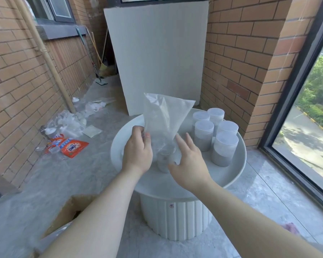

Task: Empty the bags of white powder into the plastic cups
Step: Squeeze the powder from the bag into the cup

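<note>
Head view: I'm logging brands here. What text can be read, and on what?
"OMO", upside down, on the orange bag.
Smaller print on that bag: too blurred to read.
Sticker on the table base: too small to read.

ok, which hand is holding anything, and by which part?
Left hand pinches the clear plastic bag at its side edge, above the cup. Right hand is open beside the bag, holding nothing.

A round white table (157,189) held five lidded cups (224,151), part-filled with powder, clustered at two o'clock. One open cup (163,163) stood near its centre.
</note>
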`<state>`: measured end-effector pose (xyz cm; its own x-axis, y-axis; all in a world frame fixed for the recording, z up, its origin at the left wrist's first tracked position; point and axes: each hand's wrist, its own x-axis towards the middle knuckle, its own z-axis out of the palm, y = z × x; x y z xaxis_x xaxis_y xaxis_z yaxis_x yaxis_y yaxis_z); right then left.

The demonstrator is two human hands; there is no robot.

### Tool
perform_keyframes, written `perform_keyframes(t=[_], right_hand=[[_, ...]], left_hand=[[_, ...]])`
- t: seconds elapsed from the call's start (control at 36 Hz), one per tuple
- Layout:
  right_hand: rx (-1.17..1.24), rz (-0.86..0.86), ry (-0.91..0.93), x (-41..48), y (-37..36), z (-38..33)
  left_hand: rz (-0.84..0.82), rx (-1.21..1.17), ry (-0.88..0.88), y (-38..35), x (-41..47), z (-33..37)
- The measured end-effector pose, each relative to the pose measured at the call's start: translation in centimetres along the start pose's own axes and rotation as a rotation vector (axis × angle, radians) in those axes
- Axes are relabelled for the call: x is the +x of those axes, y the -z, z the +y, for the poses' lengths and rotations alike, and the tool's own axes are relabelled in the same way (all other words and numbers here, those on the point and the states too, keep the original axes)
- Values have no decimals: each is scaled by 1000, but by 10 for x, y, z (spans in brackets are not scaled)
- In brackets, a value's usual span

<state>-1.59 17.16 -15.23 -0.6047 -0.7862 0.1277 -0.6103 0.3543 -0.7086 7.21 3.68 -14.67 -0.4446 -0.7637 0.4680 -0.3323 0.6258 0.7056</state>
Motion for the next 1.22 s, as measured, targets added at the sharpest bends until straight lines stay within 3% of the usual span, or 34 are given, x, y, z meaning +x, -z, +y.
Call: perform_keyframes(t=[0.25,0.33,0.58,1.22], right_hand=[[-117,-47,3,-2,1,-2],[-83,4,0,0,2,-3],[-148,-84,-15,0,2,-2],[-203,-76,5,-2,5,-6]], left_hand=[[-3,1,18,1,0,1],[-9,3,14,2,1,1],[-9,14,6,1,1,0],[-5,15,-1,2,0,2]])
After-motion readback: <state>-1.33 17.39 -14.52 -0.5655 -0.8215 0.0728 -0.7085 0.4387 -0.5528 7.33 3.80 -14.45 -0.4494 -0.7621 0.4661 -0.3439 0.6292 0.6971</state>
